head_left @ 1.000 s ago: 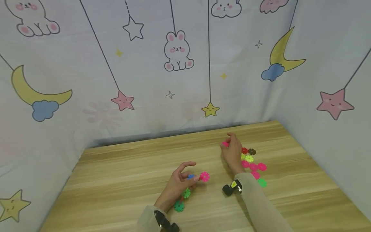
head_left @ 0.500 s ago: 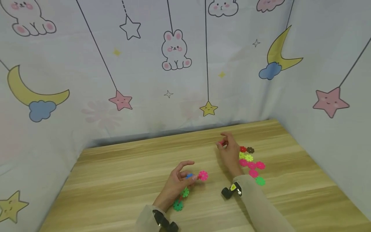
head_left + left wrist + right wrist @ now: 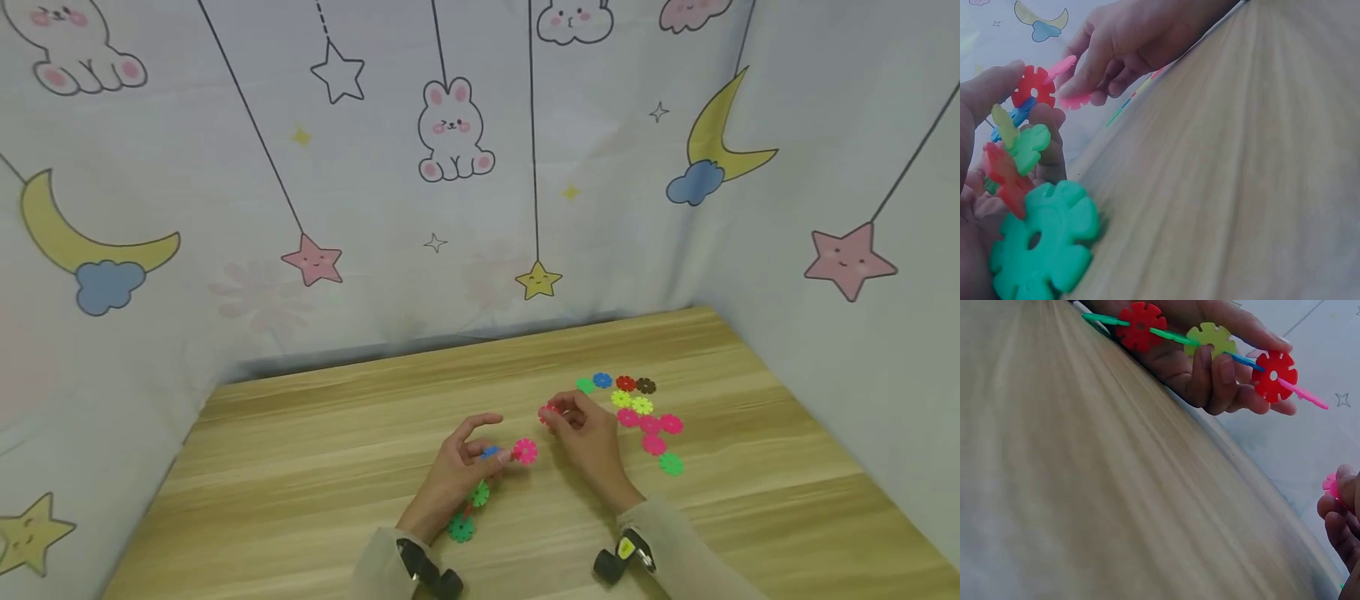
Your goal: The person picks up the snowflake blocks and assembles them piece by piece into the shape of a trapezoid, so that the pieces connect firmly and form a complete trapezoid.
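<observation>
Honestly, the left hand [image 3: 459, 471] pinches a chain of snowflake discs [image 3: 1210, 339] low over the table [image 3: 300, 500]; the right hand [image 3: 588, 437] pinches a pink disc [image 3: 548, 412] nearby. Pushed in crooked, that disc could pop the chain apart.

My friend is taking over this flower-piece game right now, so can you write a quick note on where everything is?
Left hand: holds the joined chain of flower discs, its pink end disc pointing at the other hand.
Right hand: pinches one loose pink disc close to that end, not yet attached.
Spare discs lie on the wooden table beside the right hand.
Done: several discs linked. Left: likely adding the pink one and the spares.
</observation>
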### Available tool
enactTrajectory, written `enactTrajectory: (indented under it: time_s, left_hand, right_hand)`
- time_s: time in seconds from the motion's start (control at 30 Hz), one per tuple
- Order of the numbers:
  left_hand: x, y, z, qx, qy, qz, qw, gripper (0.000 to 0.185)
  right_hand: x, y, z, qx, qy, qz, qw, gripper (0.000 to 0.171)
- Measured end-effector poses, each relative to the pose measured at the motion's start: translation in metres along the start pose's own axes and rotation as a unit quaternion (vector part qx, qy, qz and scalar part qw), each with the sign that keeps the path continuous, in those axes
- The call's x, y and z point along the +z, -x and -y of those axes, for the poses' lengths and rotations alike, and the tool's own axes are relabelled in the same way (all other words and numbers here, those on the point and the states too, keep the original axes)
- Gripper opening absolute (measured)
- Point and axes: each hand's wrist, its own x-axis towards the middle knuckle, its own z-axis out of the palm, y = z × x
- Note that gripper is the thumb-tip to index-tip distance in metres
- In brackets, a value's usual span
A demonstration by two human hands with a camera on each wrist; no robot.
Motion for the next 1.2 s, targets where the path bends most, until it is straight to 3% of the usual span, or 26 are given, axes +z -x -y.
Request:
enactTrajectory:
  time_s: [0.3,0.63,0.8,1.2]
  left_hand:
    - [0.001,0.001,-0.001,0.007,-0.001,-0.003,1.0000,0.065]
    - [0.001,0.001,-0.002,0.003,0.001,-0.017,0.9999,0.061]
    - [0.001,0.001,-0.001,0.004,-0.004,-0.017,0.9998,0.063]
    - [0.000,0.001,-0.002,0.005,0.001,-0.010,0.9999,0.064]
  right_hand:
    - [-0.008,0.018,0.012,-0.002,-0.029,0.033,0.999,0.018]
    - [-0.008,0.023,0.015,-0.009,-0.074,0.057,0.996,0.017]
    - [-0.008,0.024,0.017,-0.014,-0.075,0.089,0.993,0.015]
    - [-0.008,0.024,0.023,-0.036,-0.060,0.105,0.992,0.025]
